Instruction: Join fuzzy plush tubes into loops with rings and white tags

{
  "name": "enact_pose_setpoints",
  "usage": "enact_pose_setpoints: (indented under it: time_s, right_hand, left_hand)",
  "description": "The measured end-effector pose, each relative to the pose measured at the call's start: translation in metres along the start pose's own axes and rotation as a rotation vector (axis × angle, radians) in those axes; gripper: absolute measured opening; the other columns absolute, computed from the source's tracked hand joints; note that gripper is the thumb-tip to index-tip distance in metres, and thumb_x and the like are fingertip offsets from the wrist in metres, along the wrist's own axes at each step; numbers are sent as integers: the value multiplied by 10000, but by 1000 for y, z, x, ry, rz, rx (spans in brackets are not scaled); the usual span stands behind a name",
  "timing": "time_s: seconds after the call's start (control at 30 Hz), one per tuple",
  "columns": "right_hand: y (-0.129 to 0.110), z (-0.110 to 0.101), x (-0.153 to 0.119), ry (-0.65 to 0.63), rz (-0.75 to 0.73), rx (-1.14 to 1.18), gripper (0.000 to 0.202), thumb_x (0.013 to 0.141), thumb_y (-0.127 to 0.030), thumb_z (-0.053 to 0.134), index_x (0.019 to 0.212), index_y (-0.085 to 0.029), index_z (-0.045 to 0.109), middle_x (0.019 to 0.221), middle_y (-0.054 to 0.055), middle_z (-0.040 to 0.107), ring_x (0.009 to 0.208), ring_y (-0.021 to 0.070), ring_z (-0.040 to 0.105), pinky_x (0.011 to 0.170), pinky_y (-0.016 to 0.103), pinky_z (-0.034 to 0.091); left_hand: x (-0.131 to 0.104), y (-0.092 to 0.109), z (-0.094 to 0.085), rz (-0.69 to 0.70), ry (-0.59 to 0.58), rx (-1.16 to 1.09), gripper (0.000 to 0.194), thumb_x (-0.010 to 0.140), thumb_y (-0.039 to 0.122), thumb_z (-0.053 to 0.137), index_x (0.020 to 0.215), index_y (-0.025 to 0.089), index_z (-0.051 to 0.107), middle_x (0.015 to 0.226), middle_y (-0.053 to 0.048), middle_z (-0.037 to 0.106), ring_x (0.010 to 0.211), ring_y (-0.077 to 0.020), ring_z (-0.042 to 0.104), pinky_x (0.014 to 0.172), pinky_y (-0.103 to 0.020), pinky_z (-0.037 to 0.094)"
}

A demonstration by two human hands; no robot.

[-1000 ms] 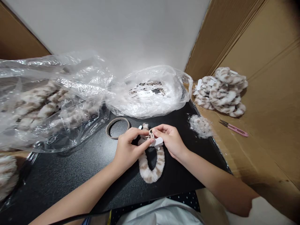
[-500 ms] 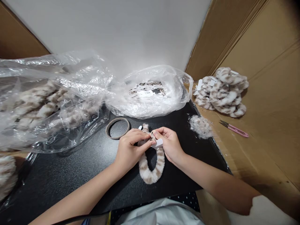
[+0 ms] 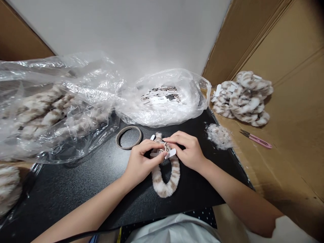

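Observation:
A fluffy white-and-brown striped strap (image 3: 165, 190) lies as a loop on the black table. Above its upper part, my left hand (image 3: 141, 158) pinches silvery metal clasps (image 3: 166, 147) between thumb and fingers. A white tab (image 3: 171, 154) hangs by the clasps, and another white tab (image 3: 152, 137) shows beyond the left fingers. From the other side my right hand (image 3: 188, 150) holds the clasps at its fingertips, with its index finger reaching over them. The exact grip is partly hidden by the fingers.
A clear bag (image 3: 162, 116) of metal clasps and white tabs stands at the back. At left, a larger plastic bag (image 3: 83, 135) holds fluffy straps. A tape ring (image 3: 128, 147), fluff clump (image 3: 219, 136), pink thread snips (image 3: 259, 140) and strap pile (image 3: 244, 101) lie around.
My right hand's fingers have opened out somewhat and shifted right, leaving more of the clasps visible. My left hand keeps its pinch. The whole view has shifted slightly.

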State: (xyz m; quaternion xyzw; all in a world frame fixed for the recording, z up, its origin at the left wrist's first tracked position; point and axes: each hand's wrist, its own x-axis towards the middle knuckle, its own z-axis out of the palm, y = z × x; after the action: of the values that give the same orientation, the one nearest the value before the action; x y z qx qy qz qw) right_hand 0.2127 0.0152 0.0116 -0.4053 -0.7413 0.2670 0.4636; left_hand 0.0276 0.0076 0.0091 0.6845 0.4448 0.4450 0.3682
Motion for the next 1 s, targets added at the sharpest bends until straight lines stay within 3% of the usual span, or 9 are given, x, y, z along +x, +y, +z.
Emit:
enact_pose_setpoints:
  time_s: [0.13,0.23,0.37,0.53,1.0]
  right_hand:
    - [-10,-6,0,46,34,49,218,916,-219,518,1034,-227,701,929,57,700,869,188,653,786,333,515]
    - [-15,-4,-2,7,-39,-43,294,838,-217,589,1126,-201,645,1045,90,674,978,227,631,867,375,500]
    - [-11,6,-7,-12,-101,-281,329,779,-134,584,1101,-171,637,999,94,696,927,233,635,835,380,486]
    - [-4,15,-9,56,-124,-383,258,776,-120,554,1002,-167,669,876,69,718,819,214,653,759,362,473]
    - [-10,17,-5,215,-73,-216,178,698,-66,599,799,-181,689,718,29,721,659,164,676,626,266,542]
  left_hand:
    - [0,-1,-1,-193,-5,-84,145,732,270,756,846,185,781,833,-57,775,765,-188,696,705,-276,535]
    - [2,-1,-1,-245,-8,-157,162,738,287,755,854,179,782,843,-55,782,767,-192,703,711,-274,544]
    - [3,-2,1,-256,-37,-226,161,752,279,746,870,176,783,858,-51,786,771,-188,709,725,-268,554]
    - [1,0,0,-239,-77,-190,129,762,263,743,862,195,789,852,-34,785,765,-171,696,710,-243,530]
    - [0,0,2,-146,-75,-135,116,780,238,742,884,221,791,875,-34,767,839,-169,678,790,-258,502]
